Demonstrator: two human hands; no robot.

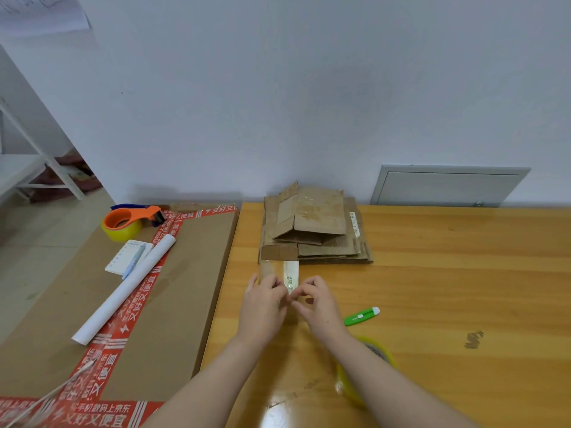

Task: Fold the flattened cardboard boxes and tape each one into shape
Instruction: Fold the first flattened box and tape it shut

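Brown cardboard boxes (315,230), green cutter (361,316), orange tape dispenser (133,219), red-printed tape (136,301).

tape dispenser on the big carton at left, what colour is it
The tape dispenser is orange, holding a yellowish roll; head view.

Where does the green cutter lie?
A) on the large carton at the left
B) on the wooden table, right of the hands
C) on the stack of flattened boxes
B: the green cutter lies on the wooden table, just right of the right hand, not touching it.
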